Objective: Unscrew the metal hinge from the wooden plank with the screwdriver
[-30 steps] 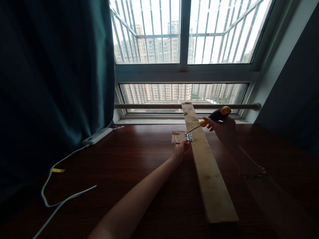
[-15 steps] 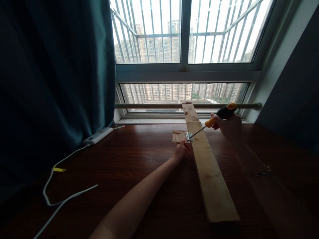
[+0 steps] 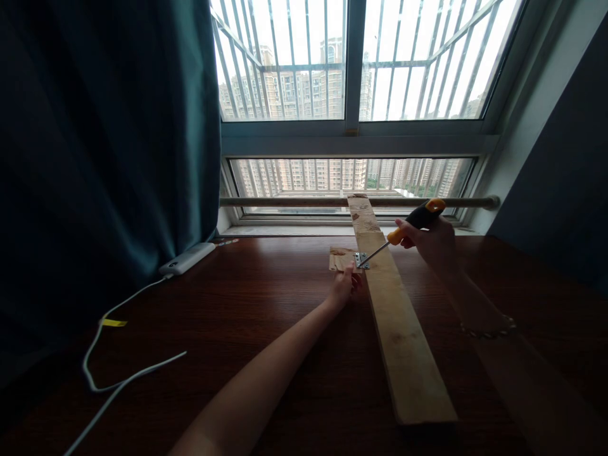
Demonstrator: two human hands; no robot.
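Note:
My right hand (image 3: 436,246) is closed round the black and yellow handle of a screwdriver (image 3: 420,219), which slants down to the left. Its tip meets the lower left part of a small silver hinge (image 3: 363,259). The hinge spans the joint between a long pale wooden board (image 3: 401,323) and a small wooden block (image 3: 340,258) on the board's left. With fingers closed, my left hand (image 3: 342,286) grips the block's near right edge, just below the hinge. Some of its fingertips are hidden, and any screw under the tip is too small to make out.
The dark red-brown tabletop (image 3: 266,285) runs up to a barred window. A metal rail (image 3: 285,202) crosses behind the board's far end. At left lie a white power strip (image 3: 187,259) and its cable (image 3: 85,364), beside a blue curtain (image 3: 118,126).
My right hand and the screwdriver handle have shifted slightly left and down. The screwdriver tip stays at the hinge, and my left hand has barely moved.

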